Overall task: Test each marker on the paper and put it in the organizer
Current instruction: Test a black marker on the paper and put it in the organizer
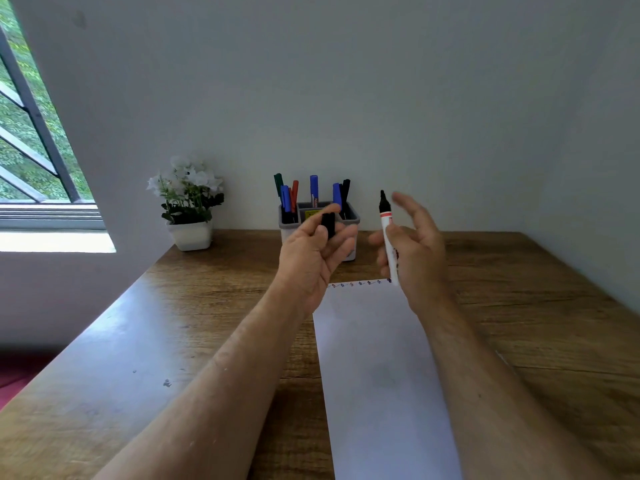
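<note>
A wooden bench [207, 323] stands against a plain pale wall, with a barred window [31, 133] at far left. A sheet of white paper [377, 375] lies flat on the bench, running from the near edge toward the centre; a row of small coloured marks shows along its far edge. At the far side of the bench, by the wall, a grey compartmented organizer [351, 221] holds capped markers standing upright: green, blue and red on its left, one blue in the middle, blue and black on its right. A white pot of white flowers [188, 202] sits left of the organizer. Both hands are raised above the far end of the paper, apart from each other. The left hand [311, 261] pinches a black cap [328, 221] between thumb and fingertips. The right hand [415, 251] holds an uncapped marker [388, 237] upright, black tip up; its thumb and lower fingers form the grip on the white barrel, the upper fingers spread.
</note>
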Available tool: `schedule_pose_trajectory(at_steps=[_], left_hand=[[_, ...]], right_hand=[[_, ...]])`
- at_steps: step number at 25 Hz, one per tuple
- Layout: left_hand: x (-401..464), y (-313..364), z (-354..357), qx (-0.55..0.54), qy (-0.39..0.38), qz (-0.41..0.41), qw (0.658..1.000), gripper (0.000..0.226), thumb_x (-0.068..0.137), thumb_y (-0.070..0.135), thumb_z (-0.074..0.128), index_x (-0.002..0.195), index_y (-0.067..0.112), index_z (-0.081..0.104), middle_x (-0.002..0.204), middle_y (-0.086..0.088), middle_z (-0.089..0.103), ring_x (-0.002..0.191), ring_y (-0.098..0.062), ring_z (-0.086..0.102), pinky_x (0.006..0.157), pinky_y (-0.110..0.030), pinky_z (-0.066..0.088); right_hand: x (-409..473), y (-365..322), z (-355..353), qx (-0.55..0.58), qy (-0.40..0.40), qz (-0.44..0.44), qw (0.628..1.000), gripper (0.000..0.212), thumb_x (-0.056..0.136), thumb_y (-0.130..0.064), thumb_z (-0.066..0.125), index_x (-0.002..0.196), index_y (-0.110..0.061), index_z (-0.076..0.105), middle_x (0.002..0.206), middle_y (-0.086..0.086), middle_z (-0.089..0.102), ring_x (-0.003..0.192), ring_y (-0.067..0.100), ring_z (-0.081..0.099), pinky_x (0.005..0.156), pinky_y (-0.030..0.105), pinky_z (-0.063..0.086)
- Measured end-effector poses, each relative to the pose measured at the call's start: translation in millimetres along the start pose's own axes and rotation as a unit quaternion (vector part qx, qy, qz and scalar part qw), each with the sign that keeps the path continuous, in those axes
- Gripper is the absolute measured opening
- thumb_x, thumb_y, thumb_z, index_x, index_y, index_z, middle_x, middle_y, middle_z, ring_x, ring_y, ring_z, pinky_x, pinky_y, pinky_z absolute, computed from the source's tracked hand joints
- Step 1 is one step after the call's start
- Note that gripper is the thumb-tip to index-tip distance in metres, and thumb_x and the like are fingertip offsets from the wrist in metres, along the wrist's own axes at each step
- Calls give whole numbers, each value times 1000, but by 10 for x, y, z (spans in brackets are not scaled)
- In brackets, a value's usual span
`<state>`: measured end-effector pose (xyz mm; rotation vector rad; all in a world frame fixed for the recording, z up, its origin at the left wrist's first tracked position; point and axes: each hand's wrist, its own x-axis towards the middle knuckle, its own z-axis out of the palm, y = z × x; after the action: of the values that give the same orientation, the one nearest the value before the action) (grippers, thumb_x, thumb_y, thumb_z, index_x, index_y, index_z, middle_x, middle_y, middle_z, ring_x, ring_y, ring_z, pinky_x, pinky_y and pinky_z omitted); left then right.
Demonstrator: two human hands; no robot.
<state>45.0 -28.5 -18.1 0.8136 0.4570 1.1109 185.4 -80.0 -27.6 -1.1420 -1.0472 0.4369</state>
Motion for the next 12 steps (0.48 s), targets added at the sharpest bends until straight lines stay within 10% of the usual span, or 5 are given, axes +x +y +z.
schedule_pose_trajectory(at_steps=[7,12], left_hand=[[-9,-291,90,103,44,-62,992,31,107,9,36,110,17,66,101,-12,61,91,-24,63,97,-51,54],[10,-377,168,155,62,-73,983,34,106,7,37,101,22,67,104,-11,62,93,-22,61,96,-42,56]], right_hand=[[158,145,-231,98,116,132,979,25,97,-5,50,119,-12,58,96,10,74,65,25,72,48,30,55],[147,300,-325,-88,149,160,972,22,94,-23,60,90,-4,68,65,10,65,42,16,54,41,25,43]])
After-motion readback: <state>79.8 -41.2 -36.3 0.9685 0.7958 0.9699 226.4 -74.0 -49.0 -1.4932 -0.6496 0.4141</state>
